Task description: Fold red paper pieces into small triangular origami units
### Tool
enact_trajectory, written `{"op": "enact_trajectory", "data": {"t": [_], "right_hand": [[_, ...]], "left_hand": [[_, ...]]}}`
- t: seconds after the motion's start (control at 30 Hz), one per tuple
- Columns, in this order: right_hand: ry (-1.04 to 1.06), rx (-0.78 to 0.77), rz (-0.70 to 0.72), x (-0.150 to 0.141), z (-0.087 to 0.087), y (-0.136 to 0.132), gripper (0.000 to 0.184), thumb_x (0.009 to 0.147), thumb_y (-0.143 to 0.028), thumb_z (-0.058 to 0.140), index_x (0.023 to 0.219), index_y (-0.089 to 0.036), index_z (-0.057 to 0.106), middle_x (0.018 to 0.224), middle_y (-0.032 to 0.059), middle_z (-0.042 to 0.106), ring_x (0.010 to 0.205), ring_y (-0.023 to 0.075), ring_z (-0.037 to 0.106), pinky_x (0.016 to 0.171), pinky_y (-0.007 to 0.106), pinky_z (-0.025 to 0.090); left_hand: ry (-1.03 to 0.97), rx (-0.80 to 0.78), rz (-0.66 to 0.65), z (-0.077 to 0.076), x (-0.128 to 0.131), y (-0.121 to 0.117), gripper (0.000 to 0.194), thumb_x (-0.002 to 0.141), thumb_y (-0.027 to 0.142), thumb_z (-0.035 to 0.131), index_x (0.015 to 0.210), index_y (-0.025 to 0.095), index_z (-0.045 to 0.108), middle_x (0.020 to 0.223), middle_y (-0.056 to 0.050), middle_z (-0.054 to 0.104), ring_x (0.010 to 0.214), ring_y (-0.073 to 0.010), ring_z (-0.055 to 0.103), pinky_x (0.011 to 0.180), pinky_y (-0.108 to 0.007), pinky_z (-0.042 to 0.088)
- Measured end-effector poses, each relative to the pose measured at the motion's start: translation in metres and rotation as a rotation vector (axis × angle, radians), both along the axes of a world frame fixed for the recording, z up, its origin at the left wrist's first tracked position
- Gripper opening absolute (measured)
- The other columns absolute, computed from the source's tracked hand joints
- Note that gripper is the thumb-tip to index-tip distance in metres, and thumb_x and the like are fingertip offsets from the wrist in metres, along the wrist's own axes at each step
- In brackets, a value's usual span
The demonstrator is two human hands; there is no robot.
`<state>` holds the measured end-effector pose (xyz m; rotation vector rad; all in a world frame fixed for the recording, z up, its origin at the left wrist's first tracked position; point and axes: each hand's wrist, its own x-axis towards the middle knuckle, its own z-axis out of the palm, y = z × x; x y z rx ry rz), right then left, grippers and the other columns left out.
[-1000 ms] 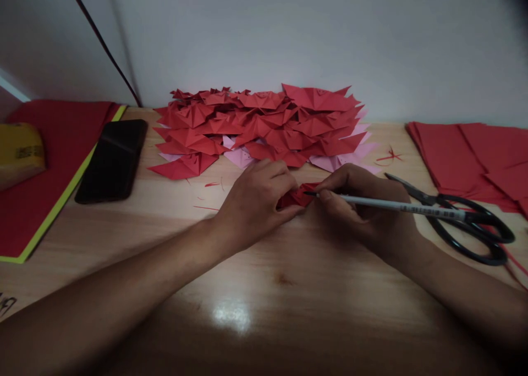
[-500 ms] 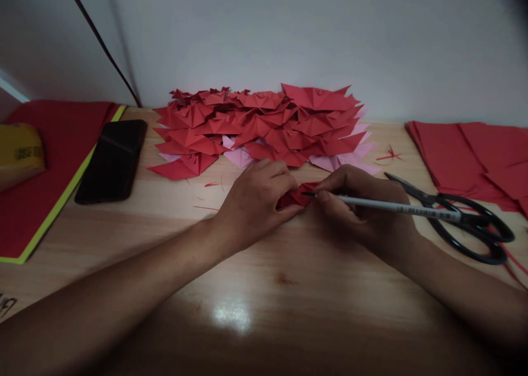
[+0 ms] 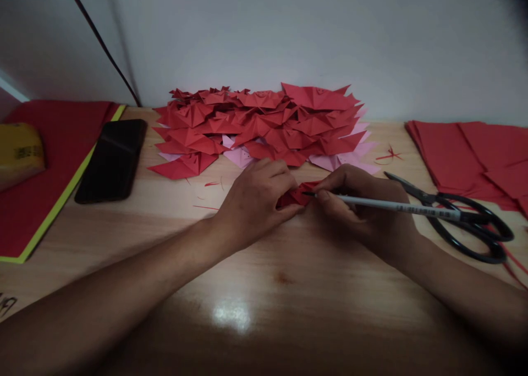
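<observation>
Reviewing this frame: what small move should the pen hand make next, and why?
Probably a short, light stroke: the right hand holds the pen with its tip at the folded red paper, and the left hand holds that paper. Whether the tip touches is too small to tell.

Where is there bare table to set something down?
The widest bare patch of table lies between the left forearm and right forearm, nearest the camera. A smaller one lies between the phone and left forearm. Crowded: from the held red paper back to the folded papers, and at right around scissors and red sheets.
</observation>
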<state>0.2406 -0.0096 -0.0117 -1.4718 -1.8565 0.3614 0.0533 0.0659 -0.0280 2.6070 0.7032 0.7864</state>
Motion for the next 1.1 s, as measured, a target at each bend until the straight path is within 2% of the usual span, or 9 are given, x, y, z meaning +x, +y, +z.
{"op": "enact_trajectory", "data": {"t": [0.43, 0.97, 1.1], "right_hand": [[0.018, -0.006, -0.007, -0.001, 0.0017, 0.0011, 0.01, 0.083, -0.017, 0.061, 0.074, -0.021, 0.058, 0.051, -0.0052, 0.052, 0.041, 0.0074, 0.04, 0.037, 0.022, 0.027], [-0.006, 0.012, -0.005, -0.0018, 0.0016, 0.0018, 0.01, 0.084, -0.017, 0.061, 0.075, -0.021, 0.058, 0.05, -0.006, 0.049, 0.04, 0.0073, 0.036, 0.037, 0.023, 0.025], [-0.002, 0.002, 0.006, -0.0018, 0.0028, 0.0014, 0.01, 0.084, -0.017, 0.061, 0.075, -0.021, 0.058, 0.052, -0.0052, 0.053, 0.041, 0.0075, 0.04, 0.038, 0.022, 0.028]], "left_hand": [[-0.006, 0.007, 0.001, -0.0001, -0.0001, -0.0003, 0.016, 0.085, 0.031, 0.066, 0.082, 0.016, 0.064, 0.084, -0.004, 0.064, 0.082, -0.0176, 0.058, 0.072, -0.029, 0.044], [0.022, -0.008, 0.01, 0.002, 0.0005, -0.0008, 0.014, 0.085, 0.03, 0.066, 0.083, 0.016, 0.064, 0.086, -0.005, 0.064, 0.083, -0.0177, 0.058, 0.074, -0.03, 0.044], [0.016, 0.0, 0.009, 0.0019, 0.0005, -0.0006, 0.014, 0.084, 0.03, 0.067, 0.082, 0.016, 0.064, 0.085, -0.004, 0.064, 0.082, -0.0174, 0.058, 0.073, -0.029, 0.044]]}}
